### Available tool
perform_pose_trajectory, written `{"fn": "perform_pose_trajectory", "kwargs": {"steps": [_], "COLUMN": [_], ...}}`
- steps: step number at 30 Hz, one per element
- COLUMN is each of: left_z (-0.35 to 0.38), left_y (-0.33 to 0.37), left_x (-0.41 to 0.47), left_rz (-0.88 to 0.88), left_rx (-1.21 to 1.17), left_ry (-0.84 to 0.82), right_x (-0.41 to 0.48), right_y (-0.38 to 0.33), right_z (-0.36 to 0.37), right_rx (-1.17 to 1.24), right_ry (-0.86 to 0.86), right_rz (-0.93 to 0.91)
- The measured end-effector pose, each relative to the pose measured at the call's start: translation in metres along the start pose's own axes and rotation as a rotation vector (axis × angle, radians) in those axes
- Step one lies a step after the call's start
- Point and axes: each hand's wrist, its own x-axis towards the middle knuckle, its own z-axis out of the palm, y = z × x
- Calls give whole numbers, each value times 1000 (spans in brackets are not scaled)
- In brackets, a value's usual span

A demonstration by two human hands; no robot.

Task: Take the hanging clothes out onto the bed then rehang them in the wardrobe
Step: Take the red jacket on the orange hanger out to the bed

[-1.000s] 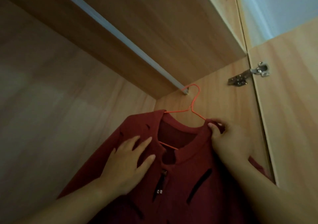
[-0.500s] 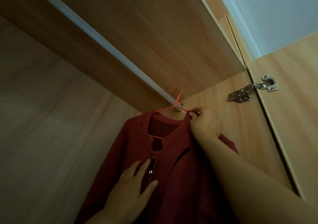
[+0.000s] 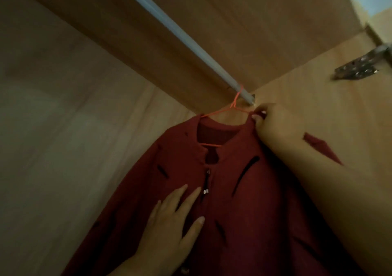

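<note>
Right grip [image 3: 273,125] pinches red garment [image 3: 244,191] collar, hiding orange hanger [image 3: 233,104] end.

Red garment on an orange hanger at the wardrobe rail

The hanger [image 3: 234,108] hooks over the white rail [image 3: 176,29] near its right end; the right hand [image 3: 273,125] pinches the red garment [image 3: 244,191] at its collar, while the left hand [image 3: 169,227] rests flat on its front.

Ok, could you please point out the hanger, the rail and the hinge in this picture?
hanger [image 3: 233,105], head view, on the twisted neck just below the hook.
rail [image 3: 174,28], head view, on the middle of the white bar.
hinge [image 3: 358,66], head view, on the metal plate on the side panel.
</note>
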Motion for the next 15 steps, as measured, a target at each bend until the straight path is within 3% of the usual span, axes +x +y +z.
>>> {"fn": "perform_pose_trajectory", "kwargs": {"steps": [3,8,12,15], "left_z": [3,13,14,12], "left_y": [-13,-24,-25,-20], "left_x": [-15,-46,-67,-80], "left_rz": [7,-14,-37,-56], "left_rx": [23,27,52,86], "left_ry": [28,43,29,-4], "right_x": [-20,-78,-134,-186], "right_y": [-7,-6,-8,-6], "right_z": [-8,-28,-28,-27], "right_rx": [-128,-327,-294,-236], "right_ry": [-16,-91,-274,-285], "right_rz": [-78,-23,-38,-65]}}
